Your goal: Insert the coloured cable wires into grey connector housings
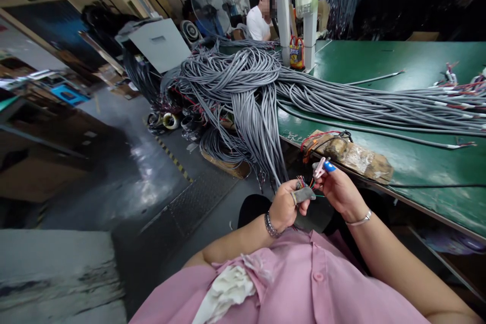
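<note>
My left hand (285, 207) is closed around the end of a grey cable, and thin coloured wires (301, 181) fan out above its fingers. A grey covering (305, 194) wraps its thumb. Close on the right, my right hand (341, 195) pinches a small pale pink clip-like tool (320, 168) beside the wires. One of its fingers wears a blue wrap (329, 165). A green wire passes between the two hands. Both hands are held above my lap, just off the table's front edge. How the tool's tip meets the wires is too small to tell.
A large bundle of grey cables (243, 73) drapes over the green table (417, 61) and hangs off its edge. A taped wooden block (357, 158) lies at the front edge. White posts (283, 15) rise from the table. Beyond sits another person (258, 23) near a fan (210, 7).
</note>
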Motion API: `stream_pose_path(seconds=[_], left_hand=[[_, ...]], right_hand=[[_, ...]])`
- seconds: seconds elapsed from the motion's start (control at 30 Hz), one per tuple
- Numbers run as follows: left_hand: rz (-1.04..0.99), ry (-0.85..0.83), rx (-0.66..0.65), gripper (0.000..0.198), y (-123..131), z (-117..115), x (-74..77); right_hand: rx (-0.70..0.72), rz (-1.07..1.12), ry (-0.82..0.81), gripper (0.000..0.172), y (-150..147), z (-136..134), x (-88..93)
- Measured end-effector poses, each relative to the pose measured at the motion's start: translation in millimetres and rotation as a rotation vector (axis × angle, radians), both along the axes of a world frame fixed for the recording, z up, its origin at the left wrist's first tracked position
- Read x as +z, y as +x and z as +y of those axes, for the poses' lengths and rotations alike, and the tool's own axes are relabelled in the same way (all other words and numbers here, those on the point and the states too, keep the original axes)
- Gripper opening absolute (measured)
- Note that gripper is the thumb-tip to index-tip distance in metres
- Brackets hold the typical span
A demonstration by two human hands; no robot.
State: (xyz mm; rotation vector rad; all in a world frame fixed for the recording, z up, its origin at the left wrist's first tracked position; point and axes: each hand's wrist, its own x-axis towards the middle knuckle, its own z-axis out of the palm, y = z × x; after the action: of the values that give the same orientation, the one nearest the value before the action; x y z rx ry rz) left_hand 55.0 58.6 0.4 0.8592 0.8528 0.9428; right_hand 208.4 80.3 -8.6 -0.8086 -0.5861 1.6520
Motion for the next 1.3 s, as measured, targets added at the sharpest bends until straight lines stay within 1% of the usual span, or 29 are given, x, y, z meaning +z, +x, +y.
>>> stream_pose_path(seconds=[0.03,0.1,0.2,0.3,0.43,0.63,0.73,0.9,0.97,1.03,1.1,1.17,1.23,1.3], left_hand=[[-0.003,-0.004,0.014,0.033,0,0,0.2],[-0.015,-0.015,0.029,0.031,1,2,0.1],[-0.036,-0.03,0.017,0.029,2,5,-0.3],[-0.05,-0.04,0.002,0.027,4,8,0.3],[-0.048,-0.067,0.008,0.03,7,10,0.9],[-0.018,-0.065,0.008,0.03,8,12,-4.4],[-0.018,-0.058,0.023,0.028,8,11,-5.2],[-0.034,-0.039,0.028,0.028,4,3,-1.3],[-0.036,-0.024,0.037,0.028,3,-1,0.5],[-0.039,-0.017,0.055,0.027,3,-3,2.0],[-0.047,-0.022,0.077,0.026,4,-2,3.1],[-0.055,-0.028,0.099,0.025,5,-1,3.8],[-0.065,-0.029,0.112,0.026,7,1,3.9],[-0.074,-0.023,0.114,0.025,8,3,3.4]], right_hand=[[-0.013,-0.014,0.003,0.027,0,0,-0.4],[-0.043,-0.027,0.015,0.032,-2,-1,-3.5],[-0.089,-0.037,0.045,0.04,-4,-1,-11.8],[-0.094,-0.007,0.031,0.042,-6,1,-17.5],[-0.077,0.049,-0.028,0.043,-8,6,-14.6],[-0.153,0.036,-0.029,0.042,-11,9,-11.0],[-0.124,0.065,-0.01,0.043,-12,7,-12.2],[-0.031,0.114,0.004,0.052,-6,2,-9.8],[-0.009,0.102,0.009,0.049,-3,2,-7.5],[-0.006,0.068,0.016,0.04,-2,2,-5.6],[-0.021,0.045,0.019,0.033,-2,1,-5.0],[-0.046,0.03,0.025,0.031,-4,0,-6.9],[-0.124,-0.02,0.058,0.028,-5,-2,-11.2],[-0.253,-0.125,0.107,0.026,-5,-3,-16.9]])
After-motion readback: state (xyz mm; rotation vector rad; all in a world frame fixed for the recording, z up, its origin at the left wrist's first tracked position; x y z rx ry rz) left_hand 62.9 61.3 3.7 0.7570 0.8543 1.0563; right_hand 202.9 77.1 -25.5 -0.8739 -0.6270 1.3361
